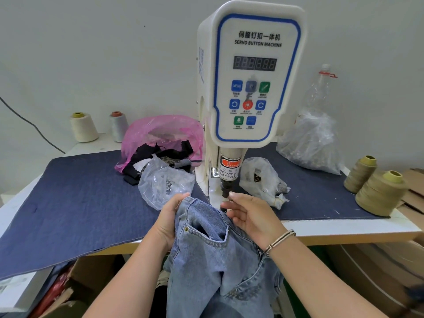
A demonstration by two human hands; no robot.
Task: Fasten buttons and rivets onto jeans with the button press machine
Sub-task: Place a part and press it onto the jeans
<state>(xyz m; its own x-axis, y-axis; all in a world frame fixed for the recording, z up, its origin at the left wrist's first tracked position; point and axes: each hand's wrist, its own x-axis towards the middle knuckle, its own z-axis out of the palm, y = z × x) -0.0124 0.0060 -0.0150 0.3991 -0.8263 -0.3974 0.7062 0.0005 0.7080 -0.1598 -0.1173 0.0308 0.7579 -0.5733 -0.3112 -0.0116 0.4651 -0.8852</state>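
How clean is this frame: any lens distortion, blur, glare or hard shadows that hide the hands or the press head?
Head view: wide-angle bending curves the table edge and tilts the button machine; lighting is soft and even, without hard shadows; mild glare on the clear plastic bags; the right hand fingertips look slightly soft, and so does the lower right corner; left hand and jeans are sharp.

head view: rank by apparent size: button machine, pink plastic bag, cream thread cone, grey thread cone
1. button machine
2. pink plastic bag
3. cream thread cone
4. grey thread cone, only a little smaller than the cream one.
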